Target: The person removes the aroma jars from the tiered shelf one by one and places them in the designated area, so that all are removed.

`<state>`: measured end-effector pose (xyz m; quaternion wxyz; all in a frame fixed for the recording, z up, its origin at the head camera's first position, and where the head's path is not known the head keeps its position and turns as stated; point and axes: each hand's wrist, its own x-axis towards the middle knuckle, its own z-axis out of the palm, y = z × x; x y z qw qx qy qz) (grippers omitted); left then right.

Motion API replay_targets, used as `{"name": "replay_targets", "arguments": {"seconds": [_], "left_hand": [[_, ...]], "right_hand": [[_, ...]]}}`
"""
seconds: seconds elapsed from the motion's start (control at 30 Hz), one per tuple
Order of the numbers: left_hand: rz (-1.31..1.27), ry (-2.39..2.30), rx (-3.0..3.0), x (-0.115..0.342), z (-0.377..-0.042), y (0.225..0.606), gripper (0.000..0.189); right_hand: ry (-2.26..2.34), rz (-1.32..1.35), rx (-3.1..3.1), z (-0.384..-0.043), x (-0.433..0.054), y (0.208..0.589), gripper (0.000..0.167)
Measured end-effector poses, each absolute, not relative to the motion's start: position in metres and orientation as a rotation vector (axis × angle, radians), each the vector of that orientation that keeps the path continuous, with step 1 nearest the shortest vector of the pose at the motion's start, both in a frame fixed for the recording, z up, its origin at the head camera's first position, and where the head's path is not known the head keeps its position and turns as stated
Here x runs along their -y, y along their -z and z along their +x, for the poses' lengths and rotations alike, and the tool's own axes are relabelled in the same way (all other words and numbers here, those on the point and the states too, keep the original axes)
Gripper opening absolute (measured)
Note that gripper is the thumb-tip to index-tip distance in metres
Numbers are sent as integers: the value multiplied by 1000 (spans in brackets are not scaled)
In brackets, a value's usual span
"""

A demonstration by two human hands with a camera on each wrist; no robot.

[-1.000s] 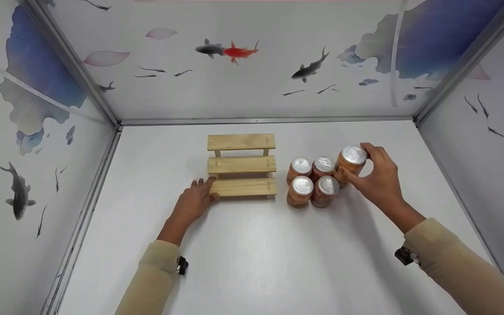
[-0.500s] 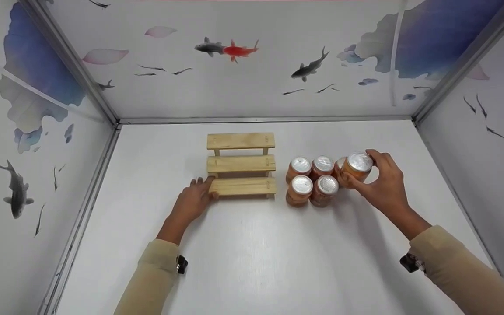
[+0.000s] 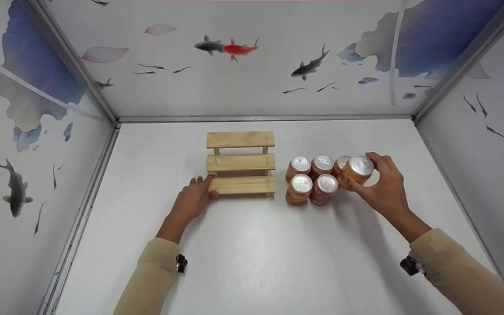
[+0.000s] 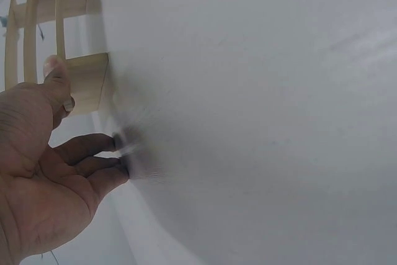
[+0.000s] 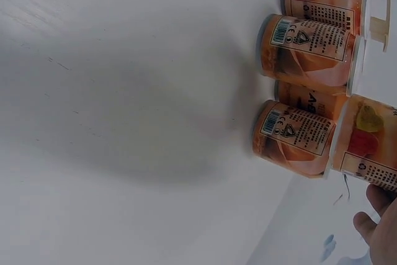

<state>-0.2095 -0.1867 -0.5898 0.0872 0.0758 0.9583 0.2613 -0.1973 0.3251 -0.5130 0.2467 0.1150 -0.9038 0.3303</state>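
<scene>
My left hand (image 3: 192,199) is at the left end of a three-step wooden rack (image 3: 241,185). In the left wrist view its thumb lies on the lowest board's edge, with the index finger curled at the end support (image 4: 90,82); the other fingertips reach down to the table. My right hand (image 3: 385,181) holds an orange can (image 3: 358,168) with a silver lid between thumb and fingers. The right wrist view has this held can (image 5: 369,144) raised above the tabletop, its base right by the top of a standing can (image 5: 294,138). That standing can (image 3: 342,162) is partly hidden in the head view.
Several matching orange cans (image 3: 299,191) stand upright in two close rows right of the rack. White panels (image 3: 252,87) printed with fish enclose the white table (image 3: 243,258) at the back and both sides.
My right hand has moved slightly right and toward me with the can, so the standing can behind it now shows. The left hand and rack have stayed in place.
</scene>
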Motion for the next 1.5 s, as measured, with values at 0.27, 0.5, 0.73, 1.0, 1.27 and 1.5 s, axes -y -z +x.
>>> {"name": "replay_targets", "arguments": {"seconds": [0.27,0.5,0.73,1.0,1.27,1.5], "left_hand": [[216,-757,-2849,186,-210,589,64],[209,-739,-2843,186,-211,590,65],[193,-757,-2838,186,-211,591,66],[163,-788,-2812,184,-211,588,64],[151,-788,-2811,185,-210,589,65],[138,-812,-2802,184,-211,589,64]], "right_hand": [[-891,319,2474,-194,-326,513,75],[-904,302,2507,-190,-326,519,75],[-910,284,2533,-189,-328,530,77],[-885,311,2511,-191,-330,541,79],[-919,293,2542,-191,-330,553,80],[-912,310,2566,-190,-330,561,79]]}}
